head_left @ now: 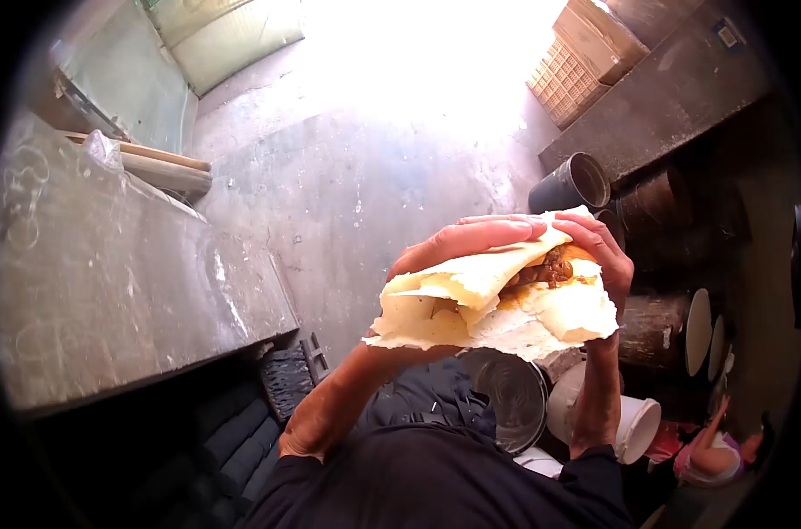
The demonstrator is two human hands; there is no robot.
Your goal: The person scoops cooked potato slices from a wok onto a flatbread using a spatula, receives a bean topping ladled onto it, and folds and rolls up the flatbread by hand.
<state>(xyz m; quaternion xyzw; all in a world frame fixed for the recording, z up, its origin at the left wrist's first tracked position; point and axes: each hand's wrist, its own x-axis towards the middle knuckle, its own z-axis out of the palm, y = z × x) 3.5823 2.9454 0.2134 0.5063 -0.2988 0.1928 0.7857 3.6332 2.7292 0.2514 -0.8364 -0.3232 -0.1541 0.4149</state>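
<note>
A piece of folded flatbread [453,291] with a reddish-brown filling [555,267] is held up in front of my chest. My left hand [458,242] grips its left side, with the fingers over the top edge. On the right side my right hand [603,251] is closed round the bread, fingers bent over its upper edge. The filling shows in the opening near my right hand. Torn, uneven bread edges hang along the bottom. Both palms are largely hidden behind the bread.
A grey counter [136,291] stands at the left. At the right are a dark bucket [570,182], a crate [566,81], cardboard [599,40] and several drums. White buckets [634,428] stand below. Another person [709,458] is at the lower right.
</note>
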